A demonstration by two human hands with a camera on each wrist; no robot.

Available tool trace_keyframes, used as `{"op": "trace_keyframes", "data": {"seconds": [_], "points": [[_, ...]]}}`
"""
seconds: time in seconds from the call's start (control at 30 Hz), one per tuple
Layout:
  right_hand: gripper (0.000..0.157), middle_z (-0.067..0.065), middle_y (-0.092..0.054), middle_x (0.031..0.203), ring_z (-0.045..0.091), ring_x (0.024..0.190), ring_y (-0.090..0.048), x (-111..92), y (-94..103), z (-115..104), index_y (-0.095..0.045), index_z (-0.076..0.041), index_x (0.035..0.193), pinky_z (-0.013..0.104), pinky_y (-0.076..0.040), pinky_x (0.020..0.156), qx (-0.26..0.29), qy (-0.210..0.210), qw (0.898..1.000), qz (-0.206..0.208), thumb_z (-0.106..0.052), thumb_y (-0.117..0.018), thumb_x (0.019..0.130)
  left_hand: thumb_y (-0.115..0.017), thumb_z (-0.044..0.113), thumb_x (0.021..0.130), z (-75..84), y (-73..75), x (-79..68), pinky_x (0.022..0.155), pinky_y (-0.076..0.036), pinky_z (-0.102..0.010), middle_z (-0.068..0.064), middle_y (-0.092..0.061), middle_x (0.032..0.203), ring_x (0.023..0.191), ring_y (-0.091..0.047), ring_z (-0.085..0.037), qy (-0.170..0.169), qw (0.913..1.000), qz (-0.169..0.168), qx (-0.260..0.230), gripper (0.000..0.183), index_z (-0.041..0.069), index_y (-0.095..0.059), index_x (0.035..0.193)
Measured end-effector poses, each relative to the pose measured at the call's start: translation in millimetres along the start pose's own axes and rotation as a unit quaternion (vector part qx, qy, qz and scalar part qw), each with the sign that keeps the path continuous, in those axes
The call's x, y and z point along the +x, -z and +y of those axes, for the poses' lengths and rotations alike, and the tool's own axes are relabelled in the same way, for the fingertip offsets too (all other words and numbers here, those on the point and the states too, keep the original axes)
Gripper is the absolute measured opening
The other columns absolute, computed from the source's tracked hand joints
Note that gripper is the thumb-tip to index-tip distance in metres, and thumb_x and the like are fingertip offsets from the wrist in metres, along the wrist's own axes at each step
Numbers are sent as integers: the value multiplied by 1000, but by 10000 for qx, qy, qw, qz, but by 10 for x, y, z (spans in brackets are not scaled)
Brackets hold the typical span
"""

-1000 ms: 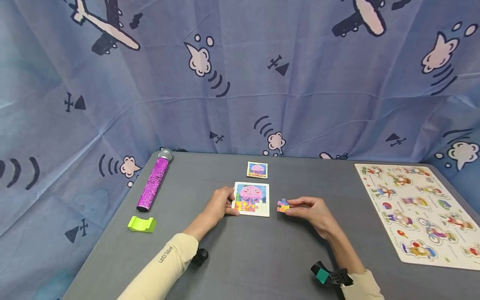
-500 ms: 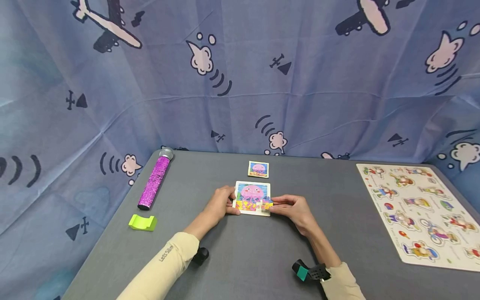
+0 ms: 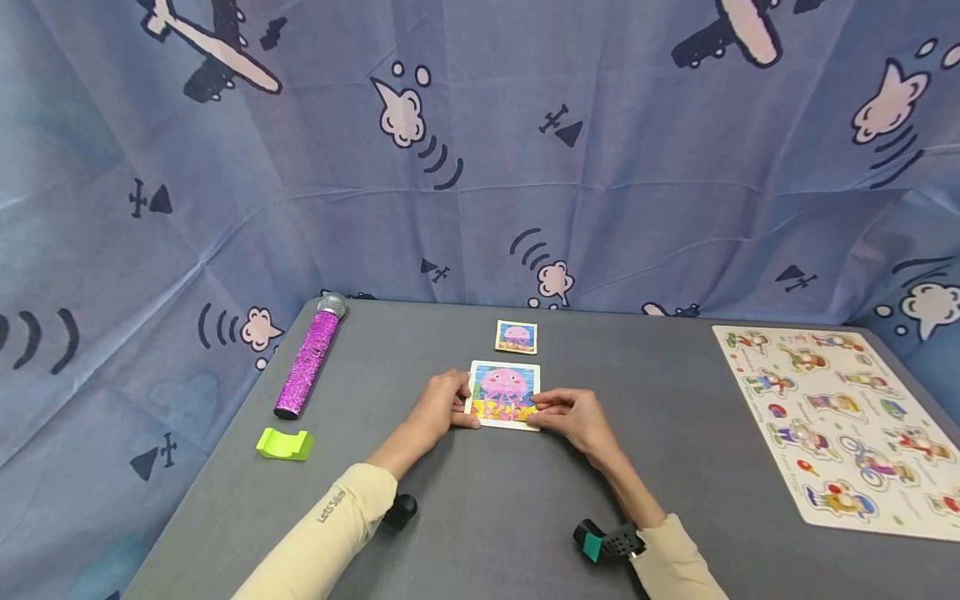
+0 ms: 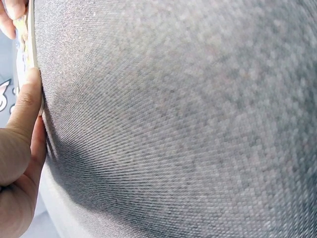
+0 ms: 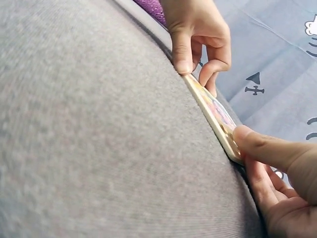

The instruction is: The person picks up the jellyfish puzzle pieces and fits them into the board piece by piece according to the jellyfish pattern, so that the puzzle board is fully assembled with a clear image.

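On the grey table lies a small white-framed jigsaw puzzle [image 3: 504,392] with a pink jellyfish picture. My left hand [image 3: 438,407] grips its left edge, thumb at the near corner and fingers along the side. At the lower right corner my right hand [image 3: 572,418] pinches a puzzle piece, largely hidden by the fingers, down at its place in the frame. In the right wrist view the right thumb [image 5: 265,148] lies over that corner and the piece's wooden edge [image 5: 228,132] shows beside its tip. A small jellyfish picture card [image 3: 516,337] lies just behind the puzzle.
A purple glitter microphone [image 3: 309,362] lies at the left, with a lime green stand [image 3: 285,445] in front of it. At the right is a large puzzle board [image 3: 832,417] with figures. A blue patterned curtain [image 3: 480,150] hangs behind the table.
My right hand has moved left from beside the puzzle, carrying the piece to the gap at the lower right, where it now sits. My left hand has kept its grip on the left edge.
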State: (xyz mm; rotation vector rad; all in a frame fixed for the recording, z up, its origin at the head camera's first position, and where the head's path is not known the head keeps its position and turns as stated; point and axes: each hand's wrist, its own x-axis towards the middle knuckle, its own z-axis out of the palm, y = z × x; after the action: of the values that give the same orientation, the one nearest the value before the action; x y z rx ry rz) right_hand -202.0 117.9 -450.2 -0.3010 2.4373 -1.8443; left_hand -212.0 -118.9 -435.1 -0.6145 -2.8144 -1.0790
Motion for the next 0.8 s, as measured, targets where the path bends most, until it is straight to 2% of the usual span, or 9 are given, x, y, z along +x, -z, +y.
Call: {"op": "trace_keyframes", "data": {"seconds": [0.23,0.6,0.8], "points": [[30,20,-71,83,5,66,-64,19,-8,-22,-70,12,96,16,-48,57,-217,-14,9998,-38,4,-81,70,-90,11,64,30,5,-6,61,-45,-22,-11,-53,78,67,-48,-15,120,9999,0,-35,40,-2,-56,81],[31,20,-70,85,7,66,-63,15,9,-54,-69,12,98,16,-48,57,-189,-70,9997,-159,4,-81,70,-90,11,63,11,-11,-1,61,-44,-21,-11,-53,79,67,-48,-14,63,10000,2,-12,40,-3,-57,83],[32,20,-70,90,8,69,-63,12,14,-74,-68,11,102,16,-49,59,-229,-220,9995,-23,2,-80,73,-90,11,63,-2,-7,5,61,-45,-21,-12,-53,78,66,-48,-15,-71,10000,45,-14,41,-3,-57,82]]}}
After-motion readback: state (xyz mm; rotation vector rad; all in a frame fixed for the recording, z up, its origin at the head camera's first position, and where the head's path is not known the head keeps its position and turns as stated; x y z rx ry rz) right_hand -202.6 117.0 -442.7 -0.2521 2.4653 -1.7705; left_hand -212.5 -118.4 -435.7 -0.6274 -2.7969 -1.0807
